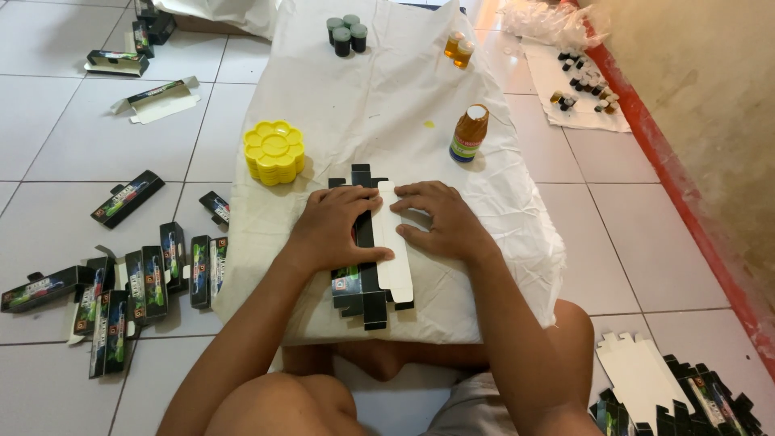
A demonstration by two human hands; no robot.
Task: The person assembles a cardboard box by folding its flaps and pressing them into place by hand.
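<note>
Bare knees lowest in frame, then both hands flat on the unfolded black-and-white cardboard carton (pixel 379 266) lying on the white cloth-covered worktop (pixel 387 105). Left hand (pixel 331 230) spread, pressing; right hand (pixel 440 222) spread, holding the white flap. Best creased firmly, edges kept square.

Person seated on tiled floor, both hands pressed on flat unfolded black-and-white carton (pixel 373 270) atop white cloth (pixel 379 105). Left hand (pixel 333 230) covers carton's dark side; right hand (pixel 440 220) rests flat on its white flap. Yellow flower-shaped palette (pixel 274 151) just beyond left hand; amber bottle (pixel 468 133) stands beyond right hand. Folded dark boxes (pixel 145 282) lie scattered on tiles (pixel 73 145) at left; stack of flat cartons (pixel 678 396) at lower right.
</note>
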